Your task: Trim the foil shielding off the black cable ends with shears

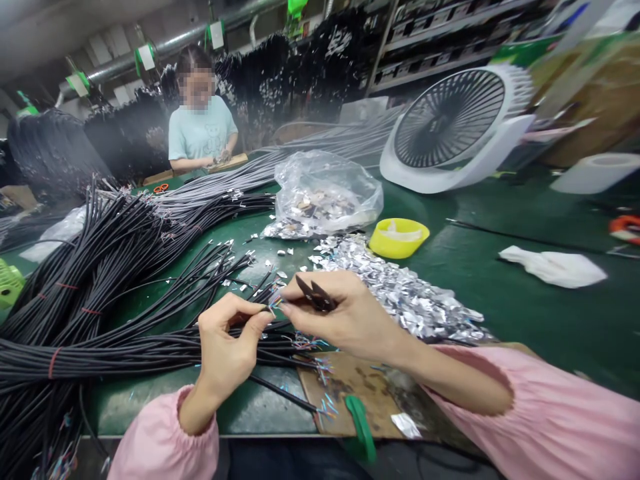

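Note:
Thumb and forefinger of my left hand (227, 347) are closed in a pinch on the end of a black cable, mostly hidden by the fingers. Thin coloured wires (275, 302) fan out from that end, between my two hands. My right hand (355, 317) pinches at these wires with its fingertips. Tucked in the same hand is a pair of dark snips (316, 295), blades pointing up and away from the wires; its handles are hidden in the palm. Just below my hands lies a bundle of black cables (150, 357) with stripped, coloured ends.
Foil scraps (415, 293) are heaped right of my hands, before a clear plastic bag (327, 193) of scraps. Beyond stand a yellow dish (399, 248) and a white fan (450, 127). A green curved handle (360, 427) lies at the front edge. A co-worker (203, 130) sits opposite.

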Action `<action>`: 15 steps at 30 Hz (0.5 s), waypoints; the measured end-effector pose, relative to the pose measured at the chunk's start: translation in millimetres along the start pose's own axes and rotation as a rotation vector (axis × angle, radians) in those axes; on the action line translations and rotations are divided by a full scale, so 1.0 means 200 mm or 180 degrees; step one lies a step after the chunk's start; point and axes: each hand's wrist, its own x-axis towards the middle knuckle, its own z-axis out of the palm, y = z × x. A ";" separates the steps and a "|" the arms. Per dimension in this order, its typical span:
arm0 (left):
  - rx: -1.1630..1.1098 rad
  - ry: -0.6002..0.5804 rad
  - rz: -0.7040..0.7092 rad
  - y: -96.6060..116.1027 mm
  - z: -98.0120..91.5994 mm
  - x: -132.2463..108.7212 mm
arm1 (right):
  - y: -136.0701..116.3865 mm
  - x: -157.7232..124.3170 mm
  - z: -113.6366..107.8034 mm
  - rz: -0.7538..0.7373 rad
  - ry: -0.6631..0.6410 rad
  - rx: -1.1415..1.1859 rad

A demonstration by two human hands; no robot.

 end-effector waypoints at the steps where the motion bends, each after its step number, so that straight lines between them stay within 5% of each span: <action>1: -0.0005 -0.0031 -0.0044 0.01 0.00 0.00 | 0.00 0.00 0.00 -0.0085 0.0016 -0.0129; 5: -0.0329 0.0110 -0.0102 0.03 -0.03 0.04 | 0.02 0.00 0.00 -0.0086 -0.0088 -0.0302; 8: -0.0378 0.0356 -0.0034 0.02 -0.05 0.09 | 0.05 0.01 -0.01 0.0435 0.0214 -0.0099; 12: 0.1107 -0.0465 -0.0300 -0.05 -0.08 0.14 | 0.10 0.03 -0.04 0.1138 0.1048 0.0626; 15: 0.2218 -0.0408 -0.0174 -0.11 -0.12 0.19 | 0.13 0.03 -0.04 0.1209 0.1008 0.1102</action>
